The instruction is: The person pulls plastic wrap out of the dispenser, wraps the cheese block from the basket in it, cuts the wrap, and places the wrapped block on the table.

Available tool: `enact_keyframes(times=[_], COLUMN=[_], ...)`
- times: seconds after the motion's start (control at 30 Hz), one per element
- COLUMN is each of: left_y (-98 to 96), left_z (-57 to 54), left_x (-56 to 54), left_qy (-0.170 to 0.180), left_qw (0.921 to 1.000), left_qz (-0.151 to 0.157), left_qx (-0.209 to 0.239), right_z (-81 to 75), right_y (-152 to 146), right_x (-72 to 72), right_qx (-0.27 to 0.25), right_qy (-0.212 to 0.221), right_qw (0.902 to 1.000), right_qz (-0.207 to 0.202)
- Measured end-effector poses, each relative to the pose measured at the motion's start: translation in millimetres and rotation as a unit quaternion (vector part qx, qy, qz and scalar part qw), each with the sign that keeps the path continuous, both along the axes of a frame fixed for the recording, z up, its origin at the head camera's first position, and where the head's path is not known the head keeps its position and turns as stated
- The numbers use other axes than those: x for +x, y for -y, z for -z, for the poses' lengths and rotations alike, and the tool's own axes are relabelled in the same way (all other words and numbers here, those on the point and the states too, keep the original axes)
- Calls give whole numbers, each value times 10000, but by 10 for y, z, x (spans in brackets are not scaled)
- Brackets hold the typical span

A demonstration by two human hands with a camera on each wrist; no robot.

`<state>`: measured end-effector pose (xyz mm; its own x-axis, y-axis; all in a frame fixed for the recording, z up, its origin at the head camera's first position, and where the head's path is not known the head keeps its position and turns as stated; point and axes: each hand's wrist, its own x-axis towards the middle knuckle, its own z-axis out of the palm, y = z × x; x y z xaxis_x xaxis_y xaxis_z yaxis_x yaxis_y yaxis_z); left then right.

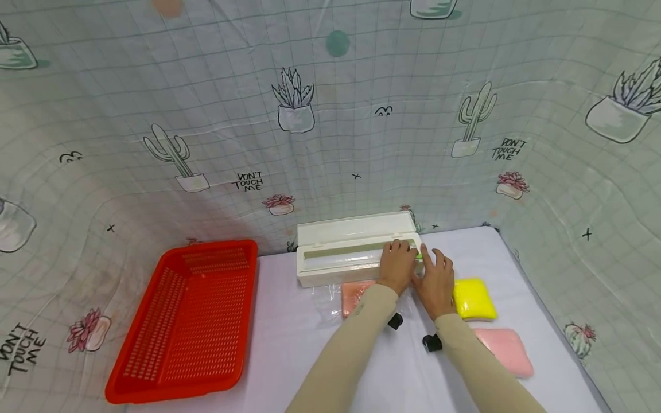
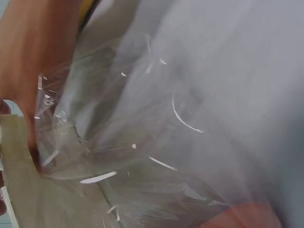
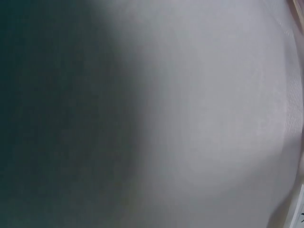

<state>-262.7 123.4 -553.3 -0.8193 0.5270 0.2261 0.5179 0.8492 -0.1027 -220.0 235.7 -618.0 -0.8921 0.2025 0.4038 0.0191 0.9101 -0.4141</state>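
A white cling film dispenser box (image 1: 330,275) stands at the table's back with its lid (image 1: 356,228) raised and a film roll (image 1: 341,258) inside. My left hand (image 1: 397,267) grips the box's front wall near the right end, fingers over the top and thumb on the front. Clear film (image 2: 142,137) hangs down the front beside that thumb in the left wrist view. An orange block (image 1: 353,295) lies in front of the box, partly behind the film and left arm. My right hand (image 1: 436,284) is at the box's right end beside a small green part (image 1: 419,256); its fingertips' hold is partly hidden.
A red plastic basket (image 1: 248,321) stands on the left. A yellow block (image 1: 474,299) and a pink block (image 1: 508,350) lie on the white tablecloth (image 1: 289,355) by the right arm. Patterned cloth (image 1: 356,143) hangs close behind the table. The right wrist view is mostly blurred.
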Motion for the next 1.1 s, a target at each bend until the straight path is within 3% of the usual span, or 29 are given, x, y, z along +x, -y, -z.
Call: enact_keyframes(times=[0.27,0.47,0.67,1.1], left_y=[-38,-36,43,229], left_z=[20,16,7,10], left_x=[-65,-73,-64,-48], left_qy=[-650,-681,-743,-1065], left_qw=[9973,9952,9945,9924], left_qz=[107,326,184,311], left_qx=[-335,-616,-708,-528], right_z=[-2,14,-14,-50], right_y=[-5,-16,-35,-37], right_x=[8,11,11,20], right_qx=[-116,-39,-4,123], right_qy=[79,-29,-53,62], right_qw=[9999,10000,10000,9999], right_qz=[22,78,57,92])
